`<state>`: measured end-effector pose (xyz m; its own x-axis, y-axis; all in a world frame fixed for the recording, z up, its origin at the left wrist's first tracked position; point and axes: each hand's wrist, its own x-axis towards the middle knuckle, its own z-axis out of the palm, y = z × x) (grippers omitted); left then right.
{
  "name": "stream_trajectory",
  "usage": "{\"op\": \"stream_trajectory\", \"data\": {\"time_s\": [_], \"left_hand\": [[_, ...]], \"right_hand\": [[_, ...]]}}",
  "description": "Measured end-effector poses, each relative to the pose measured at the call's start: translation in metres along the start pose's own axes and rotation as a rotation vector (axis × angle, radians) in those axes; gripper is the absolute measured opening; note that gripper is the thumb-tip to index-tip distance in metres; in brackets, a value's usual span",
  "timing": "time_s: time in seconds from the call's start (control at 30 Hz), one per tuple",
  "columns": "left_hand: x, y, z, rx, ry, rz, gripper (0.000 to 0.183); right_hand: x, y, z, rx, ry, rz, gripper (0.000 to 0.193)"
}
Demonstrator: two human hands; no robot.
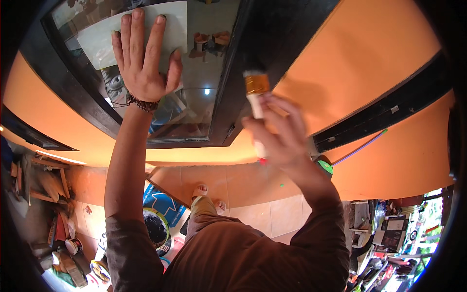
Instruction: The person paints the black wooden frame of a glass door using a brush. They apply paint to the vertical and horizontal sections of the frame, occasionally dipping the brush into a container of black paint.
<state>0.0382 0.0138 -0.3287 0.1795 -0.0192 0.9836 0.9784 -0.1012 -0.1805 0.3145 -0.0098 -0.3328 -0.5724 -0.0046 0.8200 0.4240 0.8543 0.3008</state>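
Note:
My left hand [143, 73] lies flat with fingers spread on a white sheet of paper [104, 41], pressing it against the glass pane [202, 97] of a window. In my right hand [287, 129], blurred by motion, is a paintbrush [257, 88] with a pale handle and a gold-coloured ferrule. Its dark bristles point up at the black window frame [292, 22], right of the pane; whether they touch it I cannot tell. Below my left forearm stands an open bucket [164, 215] of dark paint, partly hidden by my sleeve.
Orange wall [379, 53] surrounds the frame. A second black frame [389, 109] runs along the right. Near my right forearm is a green round thing [325, 167] beside a thin purple stick [360, 147]. A blue box [165, 202] lies by the bucket. Clutter fills both sides of the tiled floor [253, 216].

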Motion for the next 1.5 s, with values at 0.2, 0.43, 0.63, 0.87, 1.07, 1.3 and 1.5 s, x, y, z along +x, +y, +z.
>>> {"op": "stream_trajectory", "data": {"time_s": [0.2, 0.43, 0.63, 0.87, 1.07, 1.3, 1.5], "left_hand": [[-0.005, -0.003, 0.003, -0.016, 0.048, -0.013, 0.053], [-0.003, -0.003, 0.001, -0.012, 0.028, -0.021, 0.053], [-0.001, -0.001, 0.003, -0.028, 0.056, -0.005, 0.053], [-0.004, -0.004, 0.001, -0.019, 0.045, -0.007, 0.053], [-0.005, -0.006, -0.001, -0.032, 0.051, 0.015, 0.054], [-0.006, -0.004, 0.006, -0.046, 0.064, 0.035, 0.055], [-0.002, -0.006, 0.007, -0.046, 0.080, 0.039, 0.054]], "right_hand": [[0.015, -0.024, 0.002, 0.094, -0.003, 0.104, 0.014], [0.009, -0.031, 0.018, 0.313, 0.069, 0.325, 0.021], [-0.005, -0.040, 0.026, 0.345, 0.127, 0.536, 0.022], [0.006, -0.040, 0.030, 0.408, 0.362, 0.603, 0.020], [0.024, -0.052, 0.012, 0.458, 0.605, 0.669, 0.021], [-0.015, -0.058, 0.035, 0.640, 0.443, 0.917, 0.017], [-0.002, -0.046, 0.052, 0.532, 0.505, 0.777, 0.019]]}}
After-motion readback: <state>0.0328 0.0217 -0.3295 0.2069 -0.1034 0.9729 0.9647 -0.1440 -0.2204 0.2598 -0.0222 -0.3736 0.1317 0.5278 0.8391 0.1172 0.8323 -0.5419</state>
